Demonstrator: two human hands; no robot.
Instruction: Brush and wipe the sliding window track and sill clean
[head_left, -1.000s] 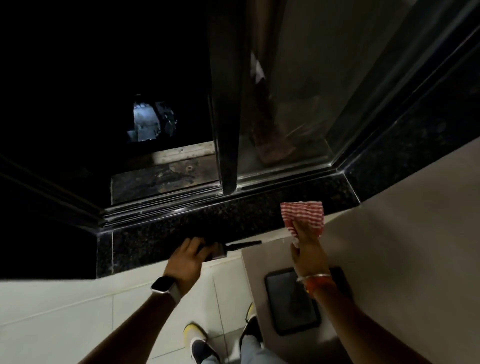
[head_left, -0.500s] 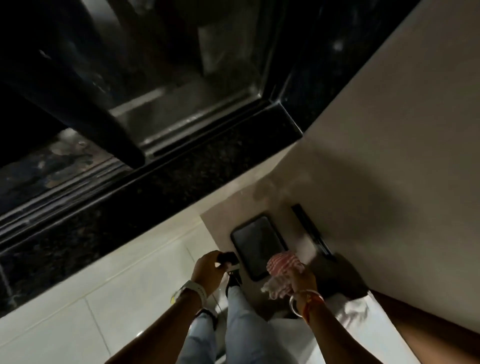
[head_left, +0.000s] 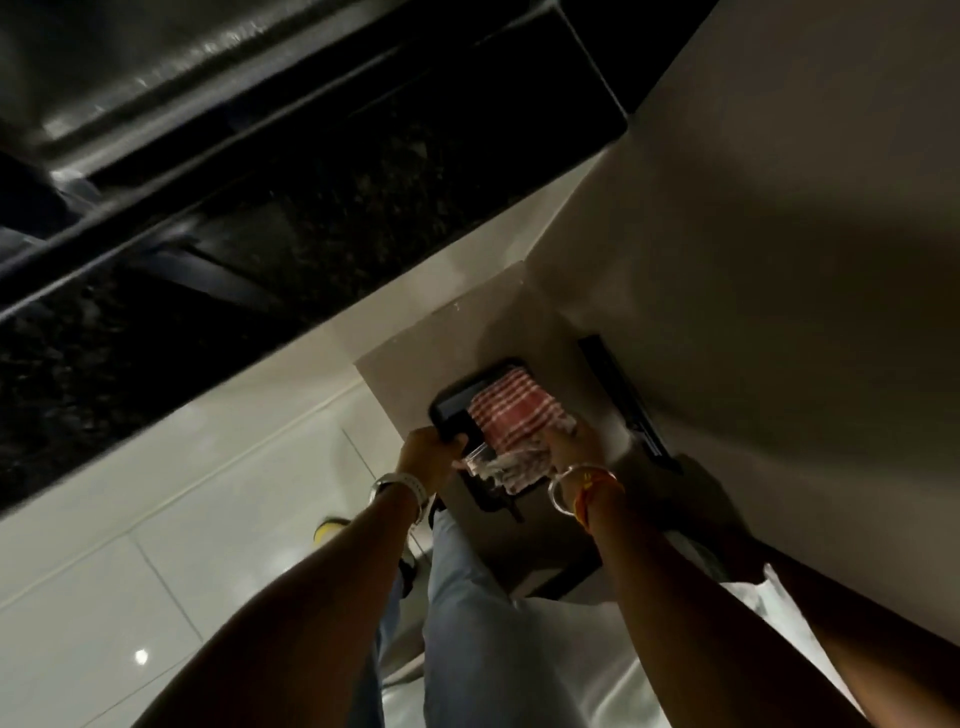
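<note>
My left hand (head_left: 427, 453) is closed around the dark brush (head_left: 461, 437), most of which is hidden, at the left rim of a black tray (head_left: 453, 399). My right hand (head_left: 567, 441) grips a red-and-white checked cloth (head_left: 511, 415), which lies spread over the tray with its fringe bunched between my hands. The dark speckled sill (head_left: 311, 223) and the metal window track (head_left: 156, 130) run diagonally across the upper left, well above both hands.
The tray rests on a beige ledge (head_left: 415, 358) against a beige wall (head_left: 779, 234). A slim black object (head_left: 621, 400) lies beside the wall. Below are white floor tiles (head_left: 156, 519), my jeans-clad legs (head_left: 467, 597), a yellow-tipped shoe (head_left: 328, 527) and white fabric (head_left: 779, 597).
Both hands came down from the sill to the tray below it. The cloth, held up before, now lies over the tray. The view has tilted downward.
</note>
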